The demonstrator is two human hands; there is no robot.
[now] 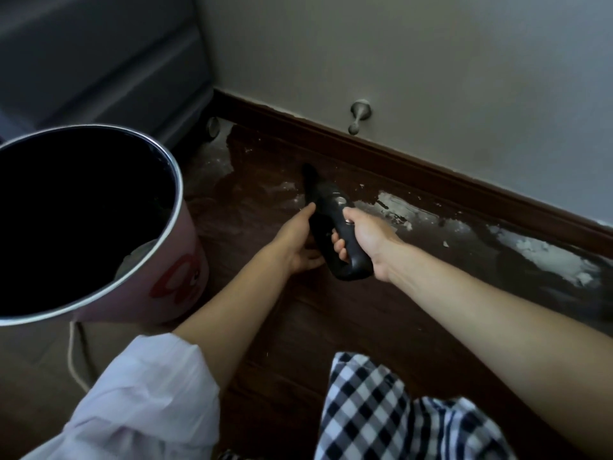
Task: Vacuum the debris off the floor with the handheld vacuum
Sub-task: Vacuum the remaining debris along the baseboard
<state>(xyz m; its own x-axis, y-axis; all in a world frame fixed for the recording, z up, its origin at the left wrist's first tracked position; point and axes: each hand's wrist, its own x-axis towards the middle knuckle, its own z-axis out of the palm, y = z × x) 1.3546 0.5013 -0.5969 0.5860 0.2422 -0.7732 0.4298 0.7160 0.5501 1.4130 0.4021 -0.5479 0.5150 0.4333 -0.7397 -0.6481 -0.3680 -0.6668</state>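
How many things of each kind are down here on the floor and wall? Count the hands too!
Hands: 2 (left hand, right hand)
Vacuum: 1
Bin: 1
Doorstop: 1
Cord: 1
Total: 6
The white debris is scattered patches, too many to count.

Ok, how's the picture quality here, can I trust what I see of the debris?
Head view: dim, with soft focus. The white debris along the dark baseboard stands out, but the black handheld vacuum blends into the dark wood floor. Wide-angle bending swells the pink bin.
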